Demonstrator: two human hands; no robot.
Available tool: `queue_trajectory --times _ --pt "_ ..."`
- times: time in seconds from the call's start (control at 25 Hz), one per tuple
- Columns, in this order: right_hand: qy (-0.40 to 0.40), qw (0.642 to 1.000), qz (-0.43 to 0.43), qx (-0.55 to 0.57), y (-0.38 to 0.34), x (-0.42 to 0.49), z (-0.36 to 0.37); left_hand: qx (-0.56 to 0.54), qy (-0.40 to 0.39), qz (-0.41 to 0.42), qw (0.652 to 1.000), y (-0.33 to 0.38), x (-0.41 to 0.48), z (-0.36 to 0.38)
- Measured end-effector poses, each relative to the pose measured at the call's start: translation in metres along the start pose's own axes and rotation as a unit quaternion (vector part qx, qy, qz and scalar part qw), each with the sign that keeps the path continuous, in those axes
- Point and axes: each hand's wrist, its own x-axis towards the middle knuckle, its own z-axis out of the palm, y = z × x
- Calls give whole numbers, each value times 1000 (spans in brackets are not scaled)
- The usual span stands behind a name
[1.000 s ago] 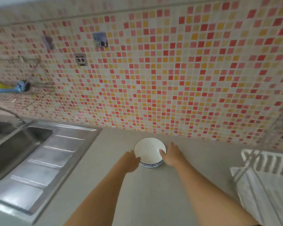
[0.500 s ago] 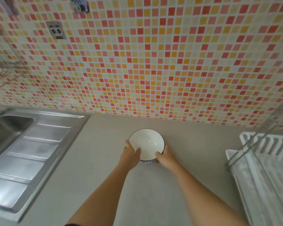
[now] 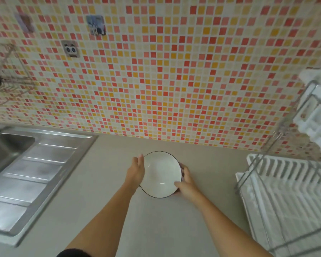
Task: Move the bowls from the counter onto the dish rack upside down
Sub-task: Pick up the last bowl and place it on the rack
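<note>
A white bowl with a thin dark rim is held between both hands above the grey counter, its opening tipped toward the camera. My left hand presses flat against its left side. My right hand grips its lower right rim, fingers wrapped behind it. The white dish rack with a metal wire frame stands at the right, its slatted lower tier bare in the part I can see.
A steel sink with a ribbed drainboard fills the left. The mosaic tile wall rises behind the counter. A wire shelf hangs on the wall at far left. The rack's upper white tier juts out at right.
The bowl has come up off the counter and tilted toward the camera. My right hand shifted to its lower right rim, my left hand flattened against its left side.
</note>
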Motion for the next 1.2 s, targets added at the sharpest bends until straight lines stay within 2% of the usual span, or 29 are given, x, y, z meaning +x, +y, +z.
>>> queue_trajectory --times 0.2,0.36,0.48,0.6,0.68,0.8,0.92,1.0,1.12,1.2 --pt "57 988 -135 -54 -66 -47 5 -171 70 51 981 43 -50 -5" --pt "58 970 -226 -71 -116 -111 -19 -344 89 136 925 67 -111 5" --pt "60 945 -310 -84 -145 -166 -46 -407 90 228 880 91 -166 22" --pt "60 910 -407 -54 -178 -224 -89 -439 94 319 835 134 -226 45" --pt "46 891 -449 -49 -199 -263 -124 -447 70 391 801 162 -264 61" --pt "4 878 -477 -46 -216 -311 -183 -445 35 484 753 194 -319 89" --pt "-23 857 -507 -85 -224 -346 -250 -413 -3 550 726 218 -355 126" --pt "-28 854 -510 -102 -228 -360 -300 -355 -44 582 730 234 -370 153" --pt "-3 847 -522 -101 -225 -373 -369 -200 -110 594 771 264 -379 192" --pt "27 839 -533 -105 -218 -378 -404 -142 -137 570 798 283 -383 219"
